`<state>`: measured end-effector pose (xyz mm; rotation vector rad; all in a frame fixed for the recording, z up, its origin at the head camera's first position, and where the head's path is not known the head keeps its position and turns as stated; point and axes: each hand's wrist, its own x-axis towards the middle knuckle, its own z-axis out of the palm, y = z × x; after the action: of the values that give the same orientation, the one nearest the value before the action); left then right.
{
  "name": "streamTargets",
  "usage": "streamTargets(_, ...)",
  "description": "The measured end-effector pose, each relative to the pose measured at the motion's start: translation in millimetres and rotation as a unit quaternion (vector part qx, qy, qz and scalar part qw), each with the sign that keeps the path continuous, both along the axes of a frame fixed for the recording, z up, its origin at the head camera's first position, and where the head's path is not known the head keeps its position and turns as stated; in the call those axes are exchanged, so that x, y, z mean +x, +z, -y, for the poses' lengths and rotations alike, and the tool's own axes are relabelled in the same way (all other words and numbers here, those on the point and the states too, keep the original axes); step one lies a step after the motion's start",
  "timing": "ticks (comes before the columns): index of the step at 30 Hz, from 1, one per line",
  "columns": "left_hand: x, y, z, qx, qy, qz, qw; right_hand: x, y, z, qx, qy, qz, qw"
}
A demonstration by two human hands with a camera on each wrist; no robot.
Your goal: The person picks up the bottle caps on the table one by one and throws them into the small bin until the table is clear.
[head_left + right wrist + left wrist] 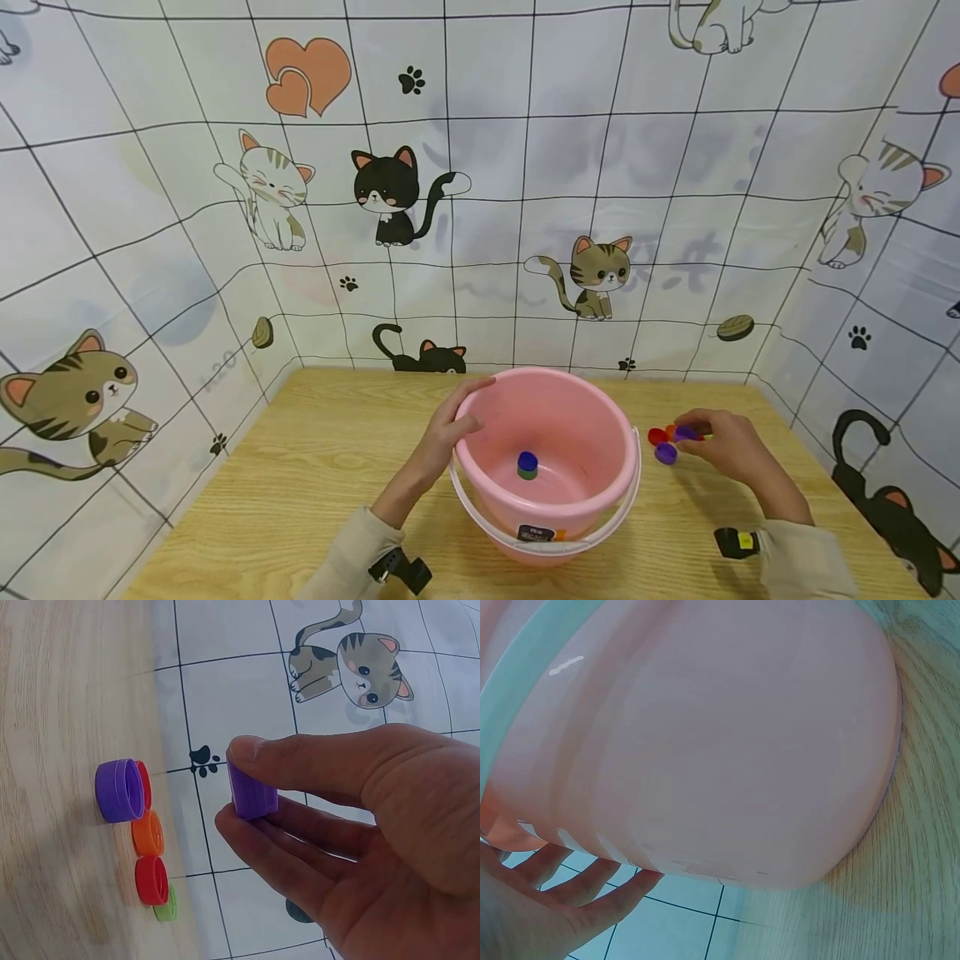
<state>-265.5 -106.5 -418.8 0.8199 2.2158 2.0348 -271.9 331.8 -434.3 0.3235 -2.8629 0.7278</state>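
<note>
A pink bucket (498, 504) stands upright on the table, its white handle (551, 547) hanging down at the front. My left hand (441, 433) grips the bucket's left rim, thumb inside and fingers along the outer wall, as the left wrist view also shows. Inside on the bottom lie a blue cap (528, 460) and a green cap (528, 474), seemingly stacked. To the bucket's right, my right hand (731, 450) pinches a purple bottle cap (252, 789) between thumb and fingers, above the table. Beside it lie another purple cap (118, 791), an orange cap (148, 832), two red caps (151, 880) and a light green cap (166, 904).
The wood-grain table (322, 483) extends around the bucket. Behind and on both sides hangs a white grid-patterned sheet (487, 167) printed with cats, hearts and paw marks. Dark camera mounts (401, 571) sit on both wrists.
</note>
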Motion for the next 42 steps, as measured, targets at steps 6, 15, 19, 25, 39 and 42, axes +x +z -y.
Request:
streamTargets(6, -0.2, -0.3, 0.0, 0.002, -0.001, -0.003, 1.0, 0.6, 1.0, 0.7, -0.001, 0.007, -0.009, 1.0)
streamTargets(15, -0.9, -0.8, -0.1, 0.001, -0.002, -0.003, 1.0, 2.1, 4.2, 1.2, 0.002, 0.009, -0.013, 1.0)
streamTargets(19, -0.6, -0.4, -0.4, 0.003, 0.001, -0.005, 1.0, 1.6, 4.7, 2.2, 0.004, 0.012, -0.017, 1.0)
streamTargets(25, -0.8, -0.5, -0.6, 0.003, 0.0, -0.005, 1.0, 2.4, 4.8, 3.0, 0.005, 0.014, -0.017, 1.0)
streamTargets(39, -0.4, -0.6, -0.5, -0.001, -0.001, -0.01, 0.9999, 3.9, 7.9, 5.6, 0.009, 0.014, -0.021, 1.0)
streamTargets(42, -0.4, -0.7, -0.5, -0.001, -0.004, -0.012, 0.9999, 4.3, 8.1, 6.6, 0.009, 0.014, -0.024, 1.0)
